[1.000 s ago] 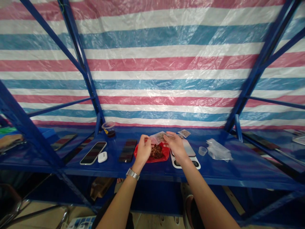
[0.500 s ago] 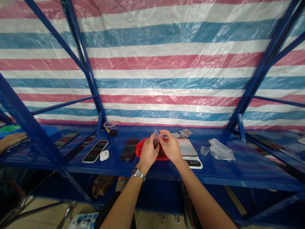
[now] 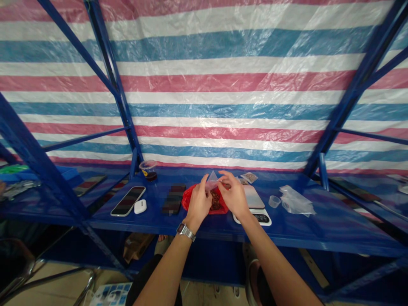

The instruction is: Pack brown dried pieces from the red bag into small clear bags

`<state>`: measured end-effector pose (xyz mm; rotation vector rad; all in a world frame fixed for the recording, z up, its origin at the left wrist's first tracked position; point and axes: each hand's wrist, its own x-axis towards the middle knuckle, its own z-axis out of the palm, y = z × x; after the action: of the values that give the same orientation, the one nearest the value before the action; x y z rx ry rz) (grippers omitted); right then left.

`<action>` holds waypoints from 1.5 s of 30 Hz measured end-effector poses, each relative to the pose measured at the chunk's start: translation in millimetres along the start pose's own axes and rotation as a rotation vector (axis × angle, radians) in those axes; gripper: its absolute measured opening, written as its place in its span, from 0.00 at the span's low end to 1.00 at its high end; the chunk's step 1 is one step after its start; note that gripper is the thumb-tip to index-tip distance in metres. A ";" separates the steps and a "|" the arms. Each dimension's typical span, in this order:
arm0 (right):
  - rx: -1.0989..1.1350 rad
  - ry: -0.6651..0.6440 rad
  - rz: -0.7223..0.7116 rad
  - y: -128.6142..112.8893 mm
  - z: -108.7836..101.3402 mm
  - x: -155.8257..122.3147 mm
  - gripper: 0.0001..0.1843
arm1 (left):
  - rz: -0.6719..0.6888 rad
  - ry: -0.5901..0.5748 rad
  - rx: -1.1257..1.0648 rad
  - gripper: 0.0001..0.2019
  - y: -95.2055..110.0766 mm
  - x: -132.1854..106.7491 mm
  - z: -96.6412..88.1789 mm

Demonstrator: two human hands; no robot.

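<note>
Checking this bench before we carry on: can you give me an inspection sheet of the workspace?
Surface: blue shelf, glossy, reflecting the tarp.
Job's things: clear bag held above red bag of dark pieces.
Clutter: phone, earbud case, blurred phone, scale, small cup, crumpled plastic, lidded cup, paper slips.
Hands: left hand, wearing a watch, and right hand both pinch the clear bag.
Cables: nothing seen.
Surroundings: striped tarp behind, blue frame.
</note>
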<state>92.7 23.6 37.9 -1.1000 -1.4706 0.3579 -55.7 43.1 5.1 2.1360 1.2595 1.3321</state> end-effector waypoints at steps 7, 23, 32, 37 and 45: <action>-0.022 -0.012 -0.003 -1.6 -7.6 -1.7 0.18 | 0.024 0.041 0.095 0.34 3.8 0.7 -0.5; -0.019 0.005 -0.028 6.7 -11.4 -5.1 0.19 | 0.093 0.024 0.319 0.34 9.0 0.7 -1.7; -0.384 0.502 -0.001 39.9 -115.6 17.6 0.21 | 0.105 0.087 0.324 0.32 6.4 1.3 -15.4; -0.880 0.536 0.440 84.9 -211.4 -9.8 0.25 | 0.114 0.121 0.349 0.29 3.2 0.5 -30.9; -1.105 0.230 0.387 122.2 -250.3 -34.7 0.25 | 0.118 0.110 0.369 0.26 10.6 -2.4 -40.0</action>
<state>362.7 -33.7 -13.4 -2.2260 -1.2108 -0.3876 -84.5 28.5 31.1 2.4461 1.5468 1.3672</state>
